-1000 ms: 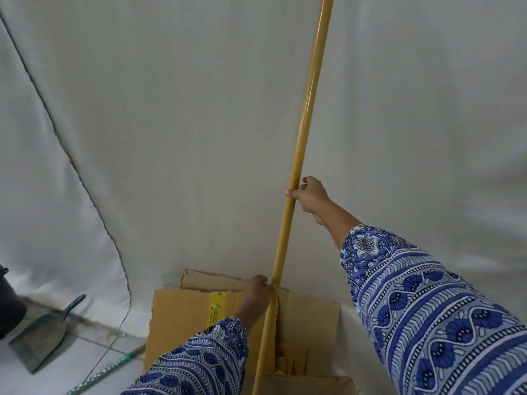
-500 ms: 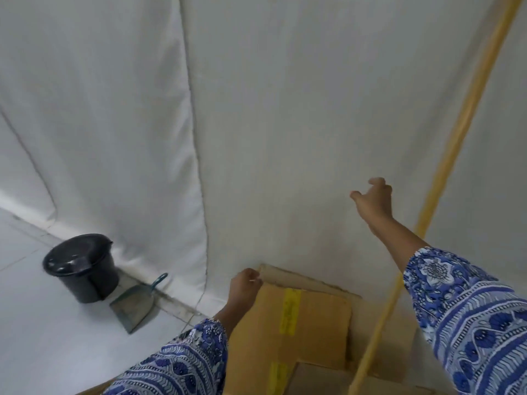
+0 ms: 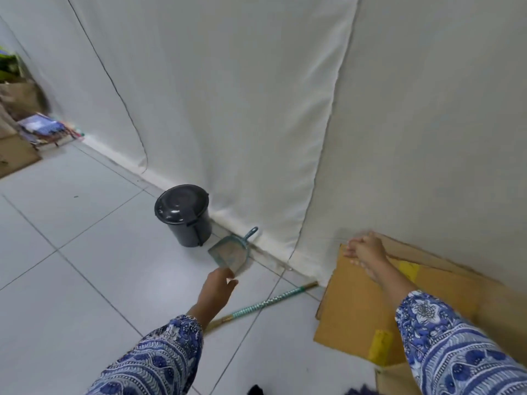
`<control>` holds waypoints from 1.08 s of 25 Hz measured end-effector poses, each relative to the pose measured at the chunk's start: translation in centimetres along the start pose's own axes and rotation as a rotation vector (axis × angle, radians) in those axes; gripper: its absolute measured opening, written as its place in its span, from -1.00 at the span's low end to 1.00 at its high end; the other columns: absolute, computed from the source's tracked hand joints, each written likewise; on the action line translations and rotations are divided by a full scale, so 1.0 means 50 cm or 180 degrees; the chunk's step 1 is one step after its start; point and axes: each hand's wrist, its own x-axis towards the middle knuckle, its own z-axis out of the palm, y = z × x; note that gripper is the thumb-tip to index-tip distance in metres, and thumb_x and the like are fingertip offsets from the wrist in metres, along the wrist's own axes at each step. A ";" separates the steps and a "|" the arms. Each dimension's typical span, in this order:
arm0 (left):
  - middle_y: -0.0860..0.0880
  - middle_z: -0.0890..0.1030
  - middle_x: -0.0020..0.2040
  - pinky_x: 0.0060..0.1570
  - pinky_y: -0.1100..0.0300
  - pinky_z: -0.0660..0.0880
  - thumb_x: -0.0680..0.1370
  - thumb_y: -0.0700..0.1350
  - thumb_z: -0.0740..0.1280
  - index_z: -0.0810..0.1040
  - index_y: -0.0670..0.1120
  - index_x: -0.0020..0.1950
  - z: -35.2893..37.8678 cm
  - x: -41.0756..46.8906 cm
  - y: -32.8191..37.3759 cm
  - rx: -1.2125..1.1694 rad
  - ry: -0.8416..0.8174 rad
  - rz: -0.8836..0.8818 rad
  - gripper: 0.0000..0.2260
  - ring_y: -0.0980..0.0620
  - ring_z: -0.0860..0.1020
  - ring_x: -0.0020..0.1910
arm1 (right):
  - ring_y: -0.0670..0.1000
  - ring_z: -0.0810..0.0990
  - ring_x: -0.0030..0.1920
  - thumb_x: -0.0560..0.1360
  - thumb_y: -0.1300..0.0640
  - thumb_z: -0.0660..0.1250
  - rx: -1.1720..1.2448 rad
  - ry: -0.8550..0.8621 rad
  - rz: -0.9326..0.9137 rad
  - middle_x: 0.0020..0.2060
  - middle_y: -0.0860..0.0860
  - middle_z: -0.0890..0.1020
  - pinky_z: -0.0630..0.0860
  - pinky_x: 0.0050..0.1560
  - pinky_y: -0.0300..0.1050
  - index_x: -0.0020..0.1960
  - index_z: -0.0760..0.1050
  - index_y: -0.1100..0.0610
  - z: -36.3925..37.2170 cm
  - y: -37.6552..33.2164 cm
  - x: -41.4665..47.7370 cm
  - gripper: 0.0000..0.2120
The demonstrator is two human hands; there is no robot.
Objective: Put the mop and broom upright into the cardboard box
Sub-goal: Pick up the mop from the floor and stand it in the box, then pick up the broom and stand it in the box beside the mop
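Note:
A stick with a green-and-white wrapped handle (image 3: 265, 303) lies flat on the white floor tiles, running from the box's left corner toward my left sleeve. My left hand (image 3: 218, 289) hovers just above and left of it, fingers loosely curled, holding nothing. The cardboard box (image 3: 350, 315) stands at the lower right against the white cloth, its flaps spread. My right hand (image 3: 365, 248) rests over the box's far left flap edge, blurred, with nothing in it. The yellow pole is out of view.
A black lidded bin (image 3: 184, 215) stands by the wall. A teal dustpan (image 3: 232, 253) lies beside it, just beyond my left hand. White cloth (image 3: 256, 109) hangs along the wall. Clutter and a small rack (image 3: 45, 129) sit at the far left.
My view has swung left and down. My right hand let go of the yellow pole, which left the frame. My left hand left the box flap and dropped toward the stick on the floor.

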 end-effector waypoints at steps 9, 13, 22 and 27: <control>-0.12 0.57 0.14 0.11 0.09 0.45 0.53 -0.12 0.27 0.51 -0.17 0.13 0.148 0.403 -0.358 0.0853 -0.0840 -0.0325 -0.78 -0.08 0.52 0.13 | 0.04 0.52 -0.37 0.49 0.35 0.21 0.0052 -0.0190 0.1307 -0.37 0.11 0.50 0.52 -0.25 -0.07 -0.13 0.44 0.26 0.508 0.311 0.383 -0.94; -0.08 0.55 0.20 0.13 0.07 0.47 0.53 -0.10 0.28 0.50 -0.14 0.17 0.335 0.575 -0.573 0.1100 -0.1097 -0.0322 -0.76 -0.07 0.52 0.16 | 0.03 0.48 -0.41 0.48 0.37 0.22 0.0149 0.0031 0.1724 -0.41 0.12 0.49 0.53 -0.22 -0.04 -0.21 0.46 0.24 0.739 0.576 0.552 -0.87; -0.18 0.49 0.16 0.06 -0.05 0.48 0.49 -0.07 0.34 0.41 -0.22 0.19 0.730 0.705 -0.829 0.1830 -0.1776 0.0754 -0.65 -0.16 0.46 0.16 | 0.20 0.66 -0.02 0.34 0.01 0.48 0.0450 0.1040 0.1968 0.12 0.26 0.61 0.61 -0.11 0.02 0.25 0.41 0.35 0.956 1.000 0.761 -0.38; -0.17 0.48 0.15 0.01 0.00 0.51 0.49 -0.35 0.26 0.41 -0.21 0.16 0.760 0.709 -0.858 0.1671 -0.1481 0.0655 -0.74 -0.14 0.45 0.15 | 0.03 0.56 -0.43 0.39 0.26 0.42 0.0821 0.0679 0.1973 -0.26 0.19 0.60 0.63 -0.18 0.04 0.08 0.51 0.34 0.946 0.996 0.797 -0.71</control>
